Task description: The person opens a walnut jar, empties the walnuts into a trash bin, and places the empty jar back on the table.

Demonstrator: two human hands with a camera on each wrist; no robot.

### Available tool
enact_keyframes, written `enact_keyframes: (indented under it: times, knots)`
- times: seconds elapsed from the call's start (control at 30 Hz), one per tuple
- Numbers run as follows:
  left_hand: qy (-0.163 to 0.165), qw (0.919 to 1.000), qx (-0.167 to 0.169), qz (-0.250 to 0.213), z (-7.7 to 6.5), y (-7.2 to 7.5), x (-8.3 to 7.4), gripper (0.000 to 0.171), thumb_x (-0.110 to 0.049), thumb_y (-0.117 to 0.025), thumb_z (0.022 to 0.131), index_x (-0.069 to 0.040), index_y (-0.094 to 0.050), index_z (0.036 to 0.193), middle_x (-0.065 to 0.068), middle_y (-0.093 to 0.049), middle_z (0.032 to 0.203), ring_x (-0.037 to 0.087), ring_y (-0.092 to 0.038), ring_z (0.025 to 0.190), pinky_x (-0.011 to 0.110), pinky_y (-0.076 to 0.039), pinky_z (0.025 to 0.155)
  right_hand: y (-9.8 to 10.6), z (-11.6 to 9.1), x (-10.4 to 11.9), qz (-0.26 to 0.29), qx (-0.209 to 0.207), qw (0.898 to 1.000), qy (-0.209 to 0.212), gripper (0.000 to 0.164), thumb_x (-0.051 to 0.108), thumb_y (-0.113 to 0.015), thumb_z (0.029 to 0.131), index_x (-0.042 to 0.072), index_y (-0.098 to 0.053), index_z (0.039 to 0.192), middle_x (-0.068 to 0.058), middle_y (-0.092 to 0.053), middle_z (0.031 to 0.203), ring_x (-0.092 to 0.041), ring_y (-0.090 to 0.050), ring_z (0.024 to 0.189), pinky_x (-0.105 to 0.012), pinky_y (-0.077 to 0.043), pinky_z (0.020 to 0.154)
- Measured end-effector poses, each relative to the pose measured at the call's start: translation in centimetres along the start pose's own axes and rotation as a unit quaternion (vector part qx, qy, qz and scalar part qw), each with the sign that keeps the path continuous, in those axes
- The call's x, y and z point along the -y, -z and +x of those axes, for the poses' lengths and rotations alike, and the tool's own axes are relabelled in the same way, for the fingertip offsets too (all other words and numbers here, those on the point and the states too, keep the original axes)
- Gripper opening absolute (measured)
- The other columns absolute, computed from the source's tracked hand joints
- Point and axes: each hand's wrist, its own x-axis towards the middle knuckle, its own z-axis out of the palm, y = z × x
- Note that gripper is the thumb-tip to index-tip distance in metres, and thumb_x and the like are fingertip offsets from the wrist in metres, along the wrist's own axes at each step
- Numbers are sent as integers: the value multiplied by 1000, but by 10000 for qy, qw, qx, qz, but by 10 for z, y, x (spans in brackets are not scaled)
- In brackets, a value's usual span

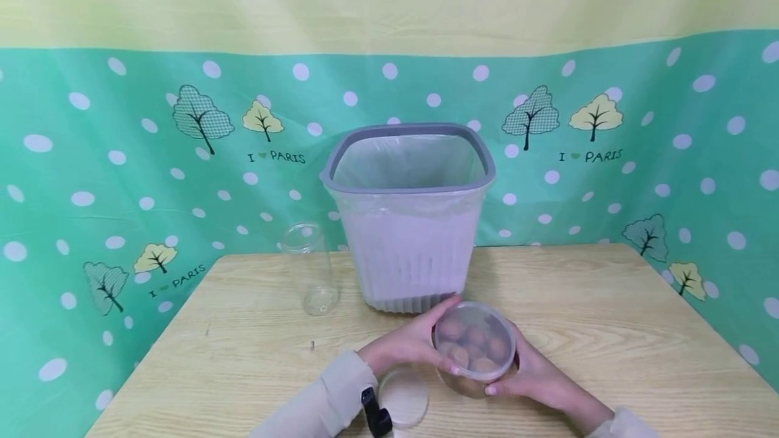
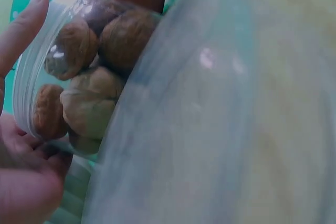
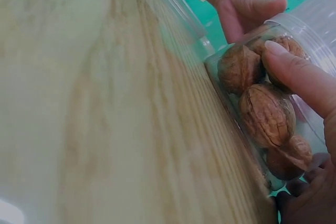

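A round clear plastic jar [image 1: 475,343] of walnuts stands tilted in front of the bin, with a translucent lid on top. My left hand [image 1: 420,343] grips its left side, thumb near the front of the rim. From the right, my right hand [image 1: 532,370] holds the jar, its thumb against the front wall. Several brown walnuts [image 3: 268,114] show through the clear wall in the right wrist view. Beside my left wrist lies a round clear plastic piece [image 1: 404,397]; whether it is a lid or a shallow container I cannot tell.
A light bin [image 1: 414,242] with a grey rim and a clear liner stands at the back middle. Left of it is a tall clear cylindrical container [image 1: 313,276]. All stand on a wooden table [image 1: 584,309], with a patterned green and yellow cloth [image 1: 389,93] behind.
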Motion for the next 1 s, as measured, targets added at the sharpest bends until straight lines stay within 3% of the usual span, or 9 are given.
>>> enact_keyframes:
  times: [0.17,0.47,0.67,1.0]
  knots:
    - [24,9999,97,-53,3,2,2,112,-10,-86,65,-23,-16,151,-7,-30,149,10,-30,134,31,-22,112,-1,1,0,-160,-67,9998,55,107,8,-84,64,12,-18,149,-22,-32,144,-4,-37,125,-19,-35,96]
    - [-49,9991,93,420,2,-1,-1,119,-13,-88,60,-20,-12,152,-1,-28,151,14,-29,136,34,-22,113,0,0,1,-110,-52,9999,-40,108,8,-83,64,13,-16,150,-23,-29,145,-3,-35,126,-17,-33,96]
    - [96,9980,26,617,0,-5,-3,123,-17,-89,60,-18,-9,152,3,-24,153,16,-26,138,36,-21,114,-2,1,-3,54,-18,9996,264,107,4,-82,65,10,-17,149,-26,-29,144,-2,-36,125,-16,-35,96]
    - [-57,9946,-196,1022,-4,-8,-5,120,-27,-90,60,-15,-13,152,-1,-26,152,15,-27,137,35,-24,112,-1,4,-5,169,132,9955,923,106,2,-81,66,10,-16,150,-27,-28,145,-10,-38,129,-18,-36,98]
